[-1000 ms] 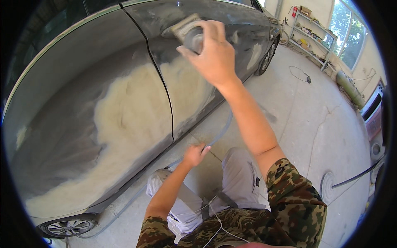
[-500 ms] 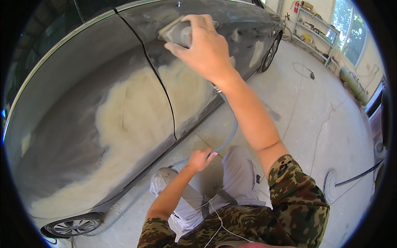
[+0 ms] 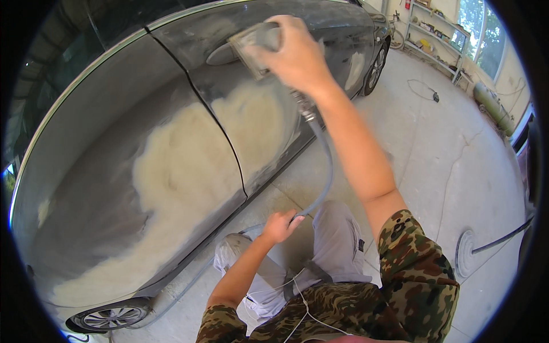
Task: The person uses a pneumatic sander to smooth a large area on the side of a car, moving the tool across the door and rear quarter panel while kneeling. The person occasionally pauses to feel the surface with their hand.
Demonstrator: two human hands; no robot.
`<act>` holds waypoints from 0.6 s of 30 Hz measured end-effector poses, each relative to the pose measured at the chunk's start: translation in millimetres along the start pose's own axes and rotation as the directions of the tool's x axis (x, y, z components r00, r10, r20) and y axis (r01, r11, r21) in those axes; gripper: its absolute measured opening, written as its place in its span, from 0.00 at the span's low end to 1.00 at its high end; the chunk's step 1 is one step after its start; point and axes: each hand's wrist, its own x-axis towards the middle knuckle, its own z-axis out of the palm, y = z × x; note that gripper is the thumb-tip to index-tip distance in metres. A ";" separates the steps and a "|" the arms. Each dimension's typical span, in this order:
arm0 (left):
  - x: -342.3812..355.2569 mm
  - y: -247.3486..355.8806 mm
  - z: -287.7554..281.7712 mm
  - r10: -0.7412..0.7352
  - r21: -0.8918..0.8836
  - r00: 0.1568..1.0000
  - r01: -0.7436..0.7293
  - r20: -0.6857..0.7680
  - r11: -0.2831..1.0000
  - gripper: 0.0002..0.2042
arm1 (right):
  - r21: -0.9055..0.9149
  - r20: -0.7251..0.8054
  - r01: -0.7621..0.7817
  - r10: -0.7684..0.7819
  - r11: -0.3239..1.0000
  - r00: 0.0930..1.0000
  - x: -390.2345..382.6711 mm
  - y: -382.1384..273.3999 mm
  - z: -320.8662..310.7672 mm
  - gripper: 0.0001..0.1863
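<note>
The right hand (image 3: 298, 54) holds the sander (image 3: 266, 40), fingers wrapped around its body, at the right door (image 3: 343, 31), just right of the door handle (image 3: 221, 55); contact with the panel cannot be confirmed. The left hand (image 3: 279, 227), nearer, has its fingers closed around the hose (image 3: 327, 171). Cream filler (image 3: 189, 163) spans the right door and left door (image 3: 97, 148), edges feathered; surface work appears partway, with filler uncovered and surrounding panels dull.

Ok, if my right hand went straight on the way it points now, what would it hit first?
The car door, most likely, with the sander in the right hand leading; whether its pad already touches is unclear.
</note>
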 end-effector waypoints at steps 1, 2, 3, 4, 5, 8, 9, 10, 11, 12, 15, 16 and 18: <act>3.2 2.3 1.1 -0.016 0.003 1.000 0.016 0.011 1.000 0.20 | 0.036 0.043 0.061 -0.062 0.998 0.997 -0.5 -4.1 2.0 0.39; 5.2 5.9 1.7 -0.056 0.017 0.997 0.055 0.058 0.998 0.21 | 0.085 0.074 0.070 -0.076 0.994 0.994 1.1 -6.8 2.7 0.39; 9.6 6.8 2.5 -0.029 -0.010 0.999 0.029 0.024 1.000 0.20 | 0.048 0.079 -0.022 0.018 0.999 0.997 3.6 -1.4 3.3 0.40; 10.1 10.2 2.3 -0.023 -0.025 1.000 0.023 0.020 0.999 0.20 | 0.056 0.081 -0.034 0.029 0.998 0.996 8.9 5.5 0.3 0.41; 11.0 11.4 2.1 -0.015 -0.039 1.000 0.016 0.016 0.999 0.20 | 0.092 0.052 0.031 -0.035 0.995 0.998 15.8 18.7 -2.9 0.42; 5.9 12.3 -0.2 -0.012 -0.052 1.000 0.013 0.009 0.999 0.20 | 0.192 0.095 -0.179 0.163 0.965 0.982 34.6 66.5 -10.9 0.45; 2.7 11.4 -1.1 -0.003 -0.058 1.000 0.002 -0.020 0.998 0.19 | 0.231 0.127 -0.256 0.232 0.939 0.964 35.2 78.0 -12.8 0.45; 0.3 9.4 -1.8 -0.013 -0.066 1.000 0.011 -0.026 0.998 0.19 | 0.232 0.050 -0.233 0.227 0.944 0.973 34.2 85.9 -11.3 0.42; -2.9 7.6 -1.8 -0.021 -0.073 0.999 0.019 -0.031 0.997 0.18 | 0.231 -0.029 -0.209 0.221 0.950 0.975 30.3 88.3 -10.2 0.38; -4.7 5.9 -1.6 -0.019 -0.075 0.999 0.016 -0.031 0.997 0.18 | 0.224 -0.079 -0.267 0.291 0.937 0.954 26.3 87.0 -9.1 0.34; -5.1 2.0 3.2 -0.025 -0.055 0.998 0.022 -0.049 0.998 0.18 | 0.159 -0.069 -0.128 0.140 0.979 0.988 7.7 59.3 -2.1 0.35; -3.7 1.4 5.7 -0.038 -0.038 0.998 0.036 -0.058 0.999 0.18 | 0.146 -0.100 -0.030 0.045 0.989 0.994 0.5 46.7 1.4 0.35; 0.9 0.9 11.0 -0.107 -0.042 0.993 0.105 -0.054 0.994 0.19 | 0.153 -0.128 0.131 -0.112 0.979 0.985 -9.0 26.9 10.7 0.35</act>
